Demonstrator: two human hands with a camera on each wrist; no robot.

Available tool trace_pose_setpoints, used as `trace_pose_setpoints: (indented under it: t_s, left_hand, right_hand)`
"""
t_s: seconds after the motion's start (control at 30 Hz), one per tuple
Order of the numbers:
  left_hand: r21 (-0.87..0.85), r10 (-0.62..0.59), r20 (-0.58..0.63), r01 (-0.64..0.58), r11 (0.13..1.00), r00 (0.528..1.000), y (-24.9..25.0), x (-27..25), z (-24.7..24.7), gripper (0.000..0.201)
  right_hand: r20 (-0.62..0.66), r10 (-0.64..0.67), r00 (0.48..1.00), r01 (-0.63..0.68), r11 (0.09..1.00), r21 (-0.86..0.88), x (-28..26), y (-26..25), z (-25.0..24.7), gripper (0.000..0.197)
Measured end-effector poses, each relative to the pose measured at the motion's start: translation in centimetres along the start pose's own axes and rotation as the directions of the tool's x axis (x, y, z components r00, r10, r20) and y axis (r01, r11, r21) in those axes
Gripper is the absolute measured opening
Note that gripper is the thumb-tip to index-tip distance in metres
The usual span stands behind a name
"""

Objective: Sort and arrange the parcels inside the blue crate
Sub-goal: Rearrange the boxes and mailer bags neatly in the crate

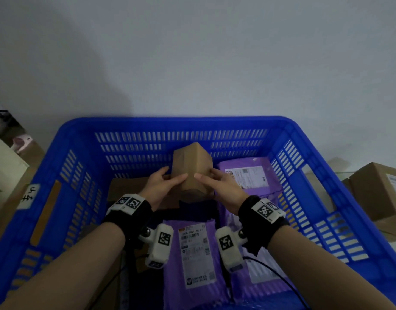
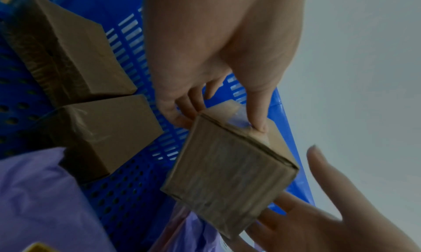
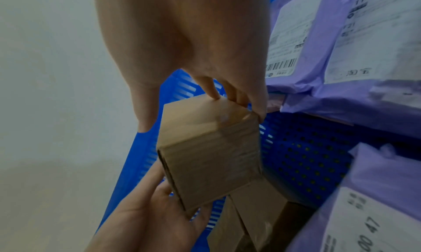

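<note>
1. Nearest the person, a purple mailer bag [image 1: 196, 256] with a white shipping label lies flat on the floor of the blue crate [image 1: 322, 175], between the two forearms. A second purple bag [image 1: 263, 278] lies just beside it on the right.
2. Above the crate's middle, both hands hold a small brown cardboard box [image 1: 191, 168] clear of the parcels below. It is plain kraft card, taped along a seam, and tilted with one corner edge toward the head camera.
3. The left hand [image 1: 162, 186] grips the box's left side, thumb across the near face and fingers behind; the right hand [image 1: 219, 186] clasps the right side the same way.
4. Under the left hand two more cardboard boxes [image 2: 95, 130] sit side by side near the far wall, touching each other.
5. The left wrist view shows a bare strip of perforated crate floor [image 2: 127, 189] between those boxes and the purple bags.
6. In the far right part of the crate, another labelled purple bag [image 1: 248, 175] lies near the slotted back wall.
7. Outside the crate on the right stands a larger cardboard carton [image 1: 380, 191].
</note>
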State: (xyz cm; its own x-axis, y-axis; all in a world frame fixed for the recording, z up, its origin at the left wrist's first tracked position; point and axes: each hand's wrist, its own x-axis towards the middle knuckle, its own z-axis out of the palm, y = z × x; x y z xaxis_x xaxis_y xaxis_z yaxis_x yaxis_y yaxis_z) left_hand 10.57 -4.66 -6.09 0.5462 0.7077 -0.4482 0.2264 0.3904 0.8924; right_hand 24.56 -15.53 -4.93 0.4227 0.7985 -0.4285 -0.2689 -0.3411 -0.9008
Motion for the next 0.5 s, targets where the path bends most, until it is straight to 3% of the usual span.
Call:
trace_pose_setpoints:
  t_s: [0.1,0.17,0.33,0.43,0.5]
  left_hand:
    - [0.026,0.039,0.034,-0.040,0.999,0.999,0.0,-0.7,0.8,0.048]
    - [-0.011,0.027,0.036,-0.026,1.000,0.999,-0.2,-0.7,1.0,0.044]
    - [-0.161,-0.195,0.133,0.215,0.963,0.972,-0.9,-0.4,0.8,0.052]
    - [-0.232,-0.149,0.101,0.169,0.958,0.984,-0.9,-0.4,0.8,0.048]
    - [-0.271,-0.113,0.042,0.120,0.955,0.993,-0.6,-0.3,0.6,0.046]
  right_hand:
    - [-0.020,0.002,1.000,-0.003,0.999,-0.042,0.1,0.3,0.0,0.077]
    - [-0.018,0.038,0.999,-0.038,0.999,0.001,0.0,0.1,-0.2,0.066]
    - [0.091,0.086,0.992,-0.100,0.981,0.165,0.0,-0.8,-0.6,0.050]
    - [0.108,0.049,0.993,-0.072,0.973,0.221,-0.1,-1.1,-0.5,0.043]
    - [0.067,-0.002,0.998,-0.015,0.968,0.250,0.0,-0.9,-0.9,0.049]
